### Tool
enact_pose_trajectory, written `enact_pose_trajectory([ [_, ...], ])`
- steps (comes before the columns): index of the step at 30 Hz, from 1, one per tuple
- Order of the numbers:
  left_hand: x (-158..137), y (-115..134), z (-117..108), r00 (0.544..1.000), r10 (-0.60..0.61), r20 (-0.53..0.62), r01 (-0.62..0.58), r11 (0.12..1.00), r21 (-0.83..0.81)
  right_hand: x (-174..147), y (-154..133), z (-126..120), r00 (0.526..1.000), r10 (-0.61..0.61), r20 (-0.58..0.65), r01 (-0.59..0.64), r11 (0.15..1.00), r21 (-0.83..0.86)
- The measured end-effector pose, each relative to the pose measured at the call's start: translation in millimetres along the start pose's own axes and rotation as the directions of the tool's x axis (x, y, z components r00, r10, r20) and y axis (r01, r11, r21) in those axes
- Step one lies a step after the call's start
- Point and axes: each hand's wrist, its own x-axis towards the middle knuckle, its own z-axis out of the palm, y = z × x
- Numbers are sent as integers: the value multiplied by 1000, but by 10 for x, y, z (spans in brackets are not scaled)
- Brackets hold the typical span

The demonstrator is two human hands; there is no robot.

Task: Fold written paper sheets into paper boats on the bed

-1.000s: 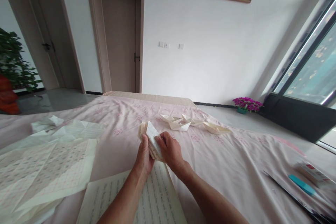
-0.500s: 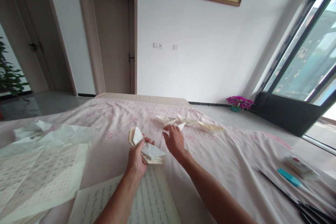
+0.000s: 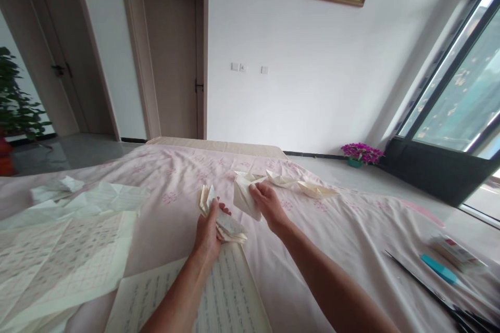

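My left hand point(image 3: 208, 231) is closed around a bundle of folded paper boats point(image 3: 231, 225), its thumb pressed on top. My right hand point(image 3: 270, 207) pinches one whitish paper boat point(image 3: 245, 195), raised above the cloth just right of the bundle. Beyond the right hand, more paper boats point(image 3: 318, 190) lie in a row on the pink flowered cloth point(image 3: 175, 166). Under my left forearm is a large sheet of paper with handwriting point(image 3: 230, 291).
Printed sheets point(image 3: 66, 260) and crumpled pale paper point(image 3: 97, 197) lie at the left. On the right are scissors point(image 3: 425, 289), a turquoise-handled tool point(image 3: 439, 269) and a small box point(image 3: 457, 252). Past the cloth's far edge, a pot of magenta flowers point(image 3: 361, 153) stands on the floor.
My right hand has taken a paper boat from the row and drawn it slightly nearer. The left hand still holds its bundle. The view has shifted slightly.
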Motion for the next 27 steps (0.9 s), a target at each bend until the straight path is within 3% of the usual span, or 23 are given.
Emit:
enact_pose_trajectory([
  [2,-18,-1,1,999,-7,35,6,1000,7,-124,-171,115,998,26,55,-41,951,307],
  [4,-38,-1,-1,997,-17,79,16,1000,16,-220,-294,227,995,49,83,-79,907,415],
  [10,-16,-17,-22,991,-38,126,37,999,15,-323,-429,390,997,63,52,-73,968,240],
  [14,-43,10,-14,975,-61,215,66,998,-14,-344,-482,418,996,86,-16,-84,988,126],
  [17,-102,59,12,957,-71,282,68,997,21,-369,-518,458,992,110,-57,-102,987,123],
  [21,-126,87,29,957,-38,287,37,999,6,-395,-478,517,986,149,-76,-130,967,220],
  [24,-109,84,20,959,-57,276,75,996,-55,-417,-393,503,976,206,64,-215,904,371],
  [27,-115,90,19,954,-84,289,111,990,-81,-471,-367,395,913,122,388,-334,770,544],
])
